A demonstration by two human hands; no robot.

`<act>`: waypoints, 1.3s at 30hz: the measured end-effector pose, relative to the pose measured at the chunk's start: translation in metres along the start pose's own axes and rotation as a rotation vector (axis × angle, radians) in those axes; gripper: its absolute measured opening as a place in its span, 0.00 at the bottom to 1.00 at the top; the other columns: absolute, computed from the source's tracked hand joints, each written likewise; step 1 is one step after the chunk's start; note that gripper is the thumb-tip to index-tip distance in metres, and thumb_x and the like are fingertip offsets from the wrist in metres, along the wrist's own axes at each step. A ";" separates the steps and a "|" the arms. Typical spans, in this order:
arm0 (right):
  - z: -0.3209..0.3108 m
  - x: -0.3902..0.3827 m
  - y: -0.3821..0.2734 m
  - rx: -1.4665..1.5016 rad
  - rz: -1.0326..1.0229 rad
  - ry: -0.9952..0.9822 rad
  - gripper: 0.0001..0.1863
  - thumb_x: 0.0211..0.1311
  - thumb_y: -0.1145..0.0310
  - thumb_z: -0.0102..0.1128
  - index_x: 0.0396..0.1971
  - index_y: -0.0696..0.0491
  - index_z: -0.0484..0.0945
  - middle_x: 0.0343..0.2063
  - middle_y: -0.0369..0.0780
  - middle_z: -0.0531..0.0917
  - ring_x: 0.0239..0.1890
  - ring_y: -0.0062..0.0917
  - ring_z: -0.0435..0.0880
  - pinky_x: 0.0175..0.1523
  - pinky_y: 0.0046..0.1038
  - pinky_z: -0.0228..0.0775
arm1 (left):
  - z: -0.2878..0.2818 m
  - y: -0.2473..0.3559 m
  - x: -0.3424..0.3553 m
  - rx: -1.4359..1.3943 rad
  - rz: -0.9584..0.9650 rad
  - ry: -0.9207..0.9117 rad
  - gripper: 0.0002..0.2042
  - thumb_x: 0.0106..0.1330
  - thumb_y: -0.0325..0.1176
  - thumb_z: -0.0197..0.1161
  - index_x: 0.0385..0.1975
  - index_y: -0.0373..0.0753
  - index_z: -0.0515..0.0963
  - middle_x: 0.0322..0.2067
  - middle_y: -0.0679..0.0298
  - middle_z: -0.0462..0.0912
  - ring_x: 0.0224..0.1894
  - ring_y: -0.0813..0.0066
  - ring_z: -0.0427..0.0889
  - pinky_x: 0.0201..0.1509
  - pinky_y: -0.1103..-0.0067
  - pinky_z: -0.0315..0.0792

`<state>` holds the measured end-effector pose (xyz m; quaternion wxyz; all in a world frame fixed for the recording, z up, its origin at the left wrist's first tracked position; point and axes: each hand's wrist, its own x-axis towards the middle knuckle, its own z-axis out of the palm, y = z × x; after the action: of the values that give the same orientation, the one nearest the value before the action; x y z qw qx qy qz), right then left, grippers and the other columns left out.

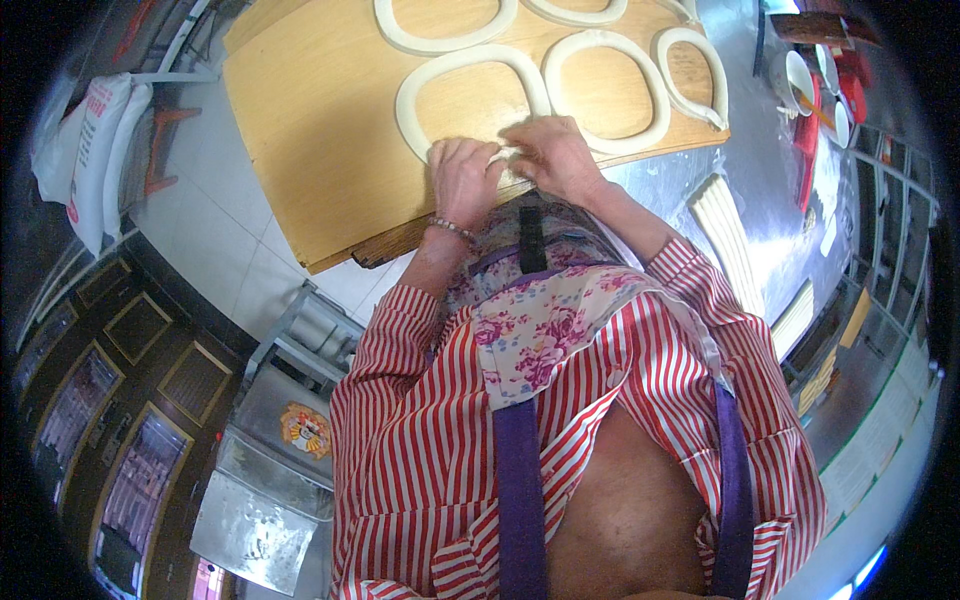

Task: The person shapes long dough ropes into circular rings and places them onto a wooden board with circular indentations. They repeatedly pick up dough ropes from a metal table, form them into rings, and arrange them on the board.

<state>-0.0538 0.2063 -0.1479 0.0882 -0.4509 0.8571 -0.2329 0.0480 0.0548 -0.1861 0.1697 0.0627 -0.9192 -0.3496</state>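
Both my hands are at the near end of a pale dough ring point(408, 100) on a wooden board point(310, 130). My left hand point(463, 180), with a beaded bracelet at the wrist, has its fingers curled down on the dough. From the right, my right hand point(560, 160) pinches the same stretch, where a bit of dough shows between the two hands. The fingers partly hide the join. To the right lies another closed dough ring point(610, 143), then a narrower dough ring point(718, 85) with a loose tail. More rings, such as a dough loop point(440, 45), lie farther back.
A shiny metal table point(675, 175) adjoins the board on the right. Long dough strips point(725, 225) lie on it, with white bowls point(790, 80) and red items beyond. At the left, white sacks point(95, 160) rest by a red stool point(165, 150). The board's near edge is by my apron.
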 end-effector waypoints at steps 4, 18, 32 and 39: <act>0.000 0.003 0.000 -0.014 -0.106 0.043 0.15 0.51 0.62 0.69 0.39 0.50 0.84 0.40 0.35 0.83 0.48 0.30 0.79 0.56 0.35 0.62 | -0.008 -0.004 0.000 -0.003 -0.002 -0.076 0.10 0.53 0.30 0.67 0.36 0.40 0.83 0.35 0.61 0.83 0.43 0.62 0.78 0.56 0.66 0.63; 0.006 0.013 0.006 0.071 -0.176 0.034 0.13 0.52 0.68 0.68 0.39 0.53 0.83 0.48 0.41 0.80 0.51 0.37 0.76 0.57 0.37 0.63 | -0.006 -0.021 -0.009 -0.070 -0.001 0.038 0.12 0.54 0.31 0.69 0.38 0.40 0.82 0.41 0.59 0.83 0.47 0.58 0.79 0.56 0.66 0.68; -0.001 -0.007 0.020 -0.028 -0.181 0.068 0.11 0.53 0.68 0.68 0.38 0.49 0.84 0.53 0.36 0.78 0.57 0.29 0.73 0.63 0.39 0.54 | -0.004 -0.020 -0.001 0.004 0.132 -0.054 0.10 0.55 0.37 0.70 0.35 0.42 0.82 0.47 0.63 0.78 0.55 0.61 0.73 0.64 0.62 0.57; 0.001 -0.006 0.016 0.067 -0.068 0.094 0.08 0.55 0.70 0.66 0.36 0.53 0.85 0.54 0.35 0.78 0.58 0.29 0.72 0.66 0.38 0.51 | 0.009 -0.017 0.002 -0.054 0.106 0.020 0.07 0.57 0.35 0.69 0.33 0.42 0.83 0.48 0.65 0.79 0.55 0.63 0.73 0.64 0.63 0.57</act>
<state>-0.0615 0.2183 -0.1572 0.0548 -0.4651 0.8362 -0.2855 0.0428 0.0471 -0.2037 0.1990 0.0130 -0.9097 -0.3641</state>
